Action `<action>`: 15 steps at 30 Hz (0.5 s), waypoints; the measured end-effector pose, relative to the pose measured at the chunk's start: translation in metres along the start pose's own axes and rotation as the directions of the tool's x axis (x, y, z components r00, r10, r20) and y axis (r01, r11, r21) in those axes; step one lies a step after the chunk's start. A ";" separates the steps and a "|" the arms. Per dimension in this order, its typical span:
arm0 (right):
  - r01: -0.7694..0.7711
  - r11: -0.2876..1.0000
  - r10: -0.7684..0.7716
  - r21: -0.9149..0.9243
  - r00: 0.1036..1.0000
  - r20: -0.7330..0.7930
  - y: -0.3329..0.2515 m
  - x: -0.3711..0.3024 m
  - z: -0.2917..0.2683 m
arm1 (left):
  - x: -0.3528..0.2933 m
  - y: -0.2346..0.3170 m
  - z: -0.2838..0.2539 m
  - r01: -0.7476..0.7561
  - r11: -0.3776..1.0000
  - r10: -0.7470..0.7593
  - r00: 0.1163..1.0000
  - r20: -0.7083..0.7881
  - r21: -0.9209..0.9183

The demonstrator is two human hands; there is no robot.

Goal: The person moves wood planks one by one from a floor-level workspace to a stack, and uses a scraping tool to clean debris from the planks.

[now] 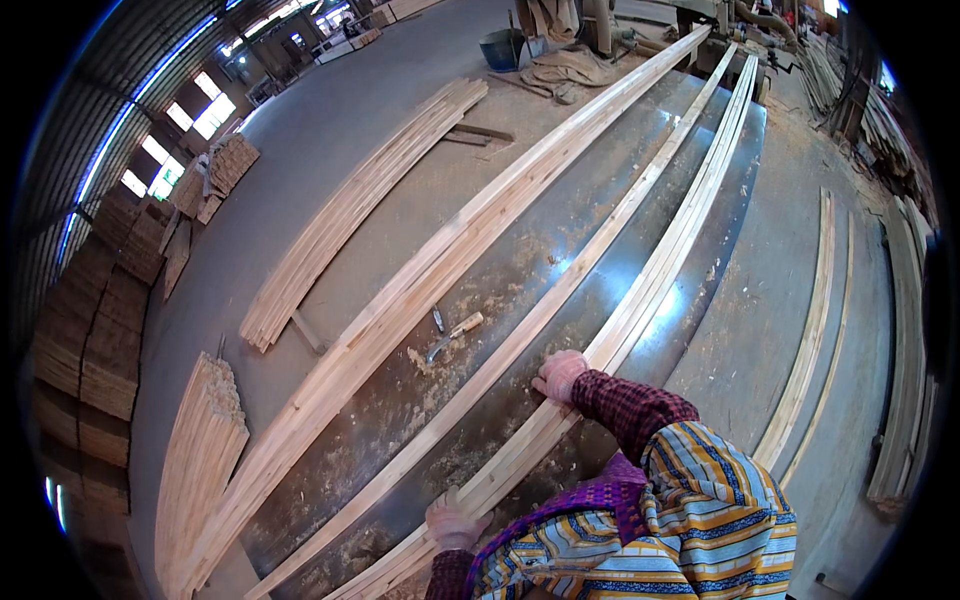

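My pale strips (660,272) lie on the metal table (610,290), long axis running from lower left to upper right. My right hand (562,378) curls its fingers over their left edge; my left hand's (455,522) grip I can't tell. A single strip (602,238) separates them from a wooden-handled tool (467,325).

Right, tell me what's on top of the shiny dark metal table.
On the table lie long pale wooden strips, a wooden-handled metal tool and scattered pale wood shavings. The table surface directly beneath the strips is covered, so I can't see it.
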State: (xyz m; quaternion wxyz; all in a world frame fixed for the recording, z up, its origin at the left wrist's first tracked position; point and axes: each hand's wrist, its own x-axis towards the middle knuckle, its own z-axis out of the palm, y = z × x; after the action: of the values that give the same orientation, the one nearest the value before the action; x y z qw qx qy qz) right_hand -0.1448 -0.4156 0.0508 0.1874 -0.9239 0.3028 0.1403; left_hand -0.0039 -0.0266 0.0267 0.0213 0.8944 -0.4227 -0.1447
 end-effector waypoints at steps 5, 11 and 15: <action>-0.007 1.000 0.006 0.011 1.000 0.009 0.001 0.000 0.002 | -0.006 0.003 -0.002 -0.011 0.999 0.012 1.000 -0.029 0.051; 0.024 0.999 -0.023 0.022 0.999 -0.036 0.002 0.002 0.005 | -0.008 0.001 0.004 0.017 1.000 -0.017 0.999 -0.030 0.001; 0.030 0.999 -0.029 0.030 0.998 -0.051 0.004 0.001 0.004 | 0.000 -0.006 0.003 0.113 0.983 -0.099 0.990 0.101 -0.145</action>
State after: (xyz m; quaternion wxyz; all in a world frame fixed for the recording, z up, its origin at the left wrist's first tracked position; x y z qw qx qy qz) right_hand -0.1467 -0.4171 0.0459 0.1961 -0.9284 0.2959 0.1095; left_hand -0.0005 -0.0228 0.0228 0.0612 0.9037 -0.3631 -0.2188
